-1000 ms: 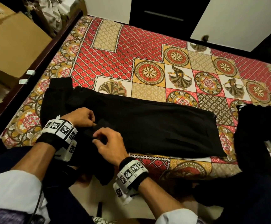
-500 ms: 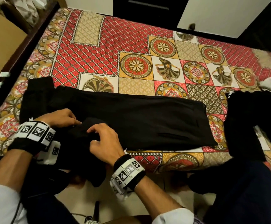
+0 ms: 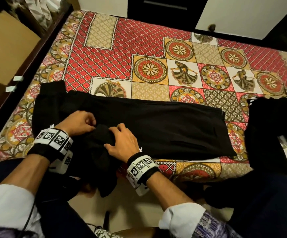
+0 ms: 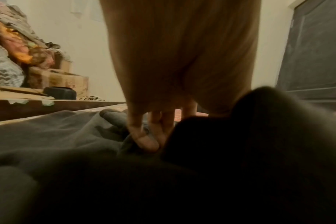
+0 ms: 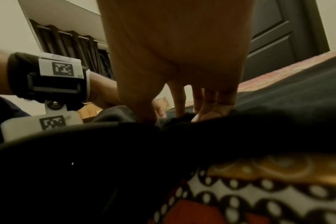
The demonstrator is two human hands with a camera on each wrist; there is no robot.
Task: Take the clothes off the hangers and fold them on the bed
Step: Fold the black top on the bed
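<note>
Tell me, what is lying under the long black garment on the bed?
Under the black garment only the patterned bedsheet shows around its edges. Whether anything lies beneath its middle cannot be seen; the cloth covers it.

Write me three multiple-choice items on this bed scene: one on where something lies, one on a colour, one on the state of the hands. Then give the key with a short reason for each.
1. Where does the long black garment lie on the bed?
A. Along the near edge, in front of the person
B. Rolled up at the far edge
C. Hanging over the dark bed frame on the left

2. What is the main colour of the diamond-pattern part of the bedsheet?
A. Blue
B. Red
C. Green

3. What are the left hand and right hand doing?
A. Both lifted off the bed
B. Both on a bunched part of the garment near its left end
C. Each holding a hanger

Key: 1 A, the garment stretches flat along the near side; 2 B, the diamond lattice is red; 3 B, both hands meet at the raised black fold, fingers curled into it.
</note>
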